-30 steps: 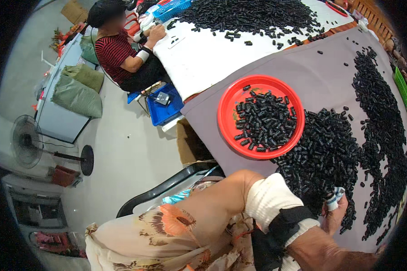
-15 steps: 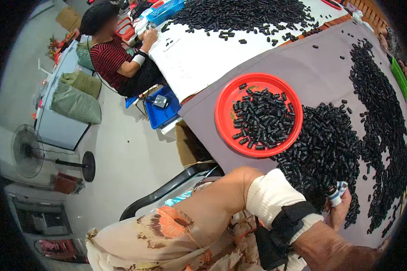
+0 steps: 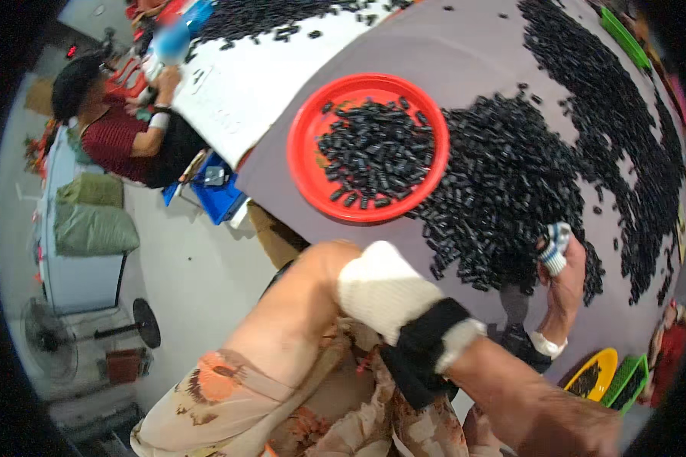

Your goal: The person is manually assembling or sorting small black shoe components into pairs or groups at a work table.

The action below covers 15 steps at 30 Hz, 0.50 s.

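Note:
My right hand is over the near side of a large heap of small black cylindrical parts. Striped white-and-blue knit wraps cover its fingertips, and the fingers are curled in. Whether a part is between them is hidden. At its wrist sits a white cuff. My left forearm, with a white knit cover and black band below the bent elbow, crosses over my right arm toward the lower right. The left hand's fingers do not show. Beside the heap a round red tray holds more black parts.
A long spread of black parts lies on the grey cloth's right side. A yellow dish and a green basket stand at lower right, a green tray at upper right. A co-worker sits left of a white-topped table.
The view has shifted, so the table and tray appear further left and higher. The yellow dish and green basket have come into view. My right wrist now shows clear of my left forearm.

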Motion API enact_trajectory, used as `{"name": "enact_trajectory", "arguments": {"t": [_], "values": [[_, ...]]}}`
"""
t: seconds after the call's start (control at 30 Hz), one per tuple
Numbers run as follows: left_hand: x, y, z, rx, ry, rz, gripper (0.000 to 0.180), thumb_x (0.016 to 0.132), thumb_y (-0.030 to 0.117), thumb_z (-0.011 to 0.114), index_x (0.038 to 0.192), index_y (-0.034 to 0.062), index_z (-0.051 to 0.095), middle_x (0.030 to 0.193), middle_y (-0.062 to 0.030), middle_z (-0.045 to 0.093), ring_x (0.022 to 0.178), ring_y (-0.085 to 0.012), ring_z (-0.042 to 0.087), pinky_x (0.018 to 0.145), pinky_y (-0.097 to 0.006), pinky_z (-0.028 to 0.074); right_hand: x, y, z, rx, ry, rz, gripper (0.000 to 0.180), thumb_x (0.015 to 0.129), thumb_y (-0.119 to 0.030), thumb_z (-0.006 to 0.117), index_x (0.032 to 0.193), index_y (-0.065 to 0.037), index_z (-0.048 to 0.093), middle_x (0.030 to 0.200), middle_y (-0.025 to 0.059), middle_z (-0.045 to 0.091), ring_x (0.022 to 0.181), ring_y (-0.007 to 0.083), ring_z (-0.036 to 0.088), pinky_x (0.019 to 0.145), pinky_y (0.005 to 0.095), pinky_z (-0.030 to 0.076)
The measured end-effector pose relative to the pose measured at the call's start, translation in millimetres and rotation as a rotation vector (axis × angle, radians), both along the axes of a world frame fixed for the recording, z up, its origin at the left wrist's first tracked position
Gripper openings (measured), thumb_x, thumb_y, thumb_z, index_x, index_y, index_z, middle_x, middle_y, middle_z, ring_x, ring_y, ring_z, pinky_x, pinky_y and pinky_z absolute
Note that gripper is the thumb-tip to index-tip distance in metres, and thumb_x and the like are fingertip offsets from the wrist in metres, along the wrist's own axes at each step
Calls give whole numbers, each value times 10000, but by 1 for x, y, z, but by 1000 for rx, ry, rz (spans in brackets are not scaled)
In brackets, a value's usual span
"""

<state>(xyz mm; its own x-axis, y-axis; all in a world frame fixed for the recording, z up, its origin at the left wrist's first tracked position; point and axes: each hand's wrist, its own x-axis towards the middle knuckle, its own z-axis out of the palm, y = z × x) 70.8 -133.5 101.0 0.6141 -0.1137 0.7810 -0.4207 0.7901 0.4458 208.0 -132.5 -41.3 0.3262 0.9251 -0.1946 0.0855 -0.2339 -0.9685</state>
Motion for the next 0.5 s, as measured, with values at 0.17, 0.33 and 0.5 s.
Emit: {"name": "enact_trajectory", "arguments": {"t": [0.17, 0.33, 0.5], "values": [[-34, 49, -61, 404, 763, 131, 115, 813, 121, 575, 813, 7, 591, 702, -24, 588, 661, -84, 554, 579, -257, 448, 6, 10, 1, 22, 103, -58, 63, 791, -129, 552, 821, -74, 548, 559, -41, 467, 393, 27, 386, 350, 170, 271], [-66, 116, -125, 541, 1179, 783, 101, 808, 109, 603, 869, 30, 622, 795, 4, 603, 743, -60, 536, 660, -220, 443, 27, -6, 14, 9, 70, -166, 109, 816, -104, 467, 873, -69, 552, 576, -33, 451, 422, 38, 385, 368, 177, 283], [-57, 145, -143, 621, 1268, 1041, 123, 800, 129, 608, 868, 28, 622, 781, 5, 598, 710, -58, 511, 633, -218, 422, 17, 4, 15, 3, -43, -103, 115, 829, -185, 534, 851, -72, 534, 533, -37, 428, 403, 29, 362, 356, 171, 253]]}}
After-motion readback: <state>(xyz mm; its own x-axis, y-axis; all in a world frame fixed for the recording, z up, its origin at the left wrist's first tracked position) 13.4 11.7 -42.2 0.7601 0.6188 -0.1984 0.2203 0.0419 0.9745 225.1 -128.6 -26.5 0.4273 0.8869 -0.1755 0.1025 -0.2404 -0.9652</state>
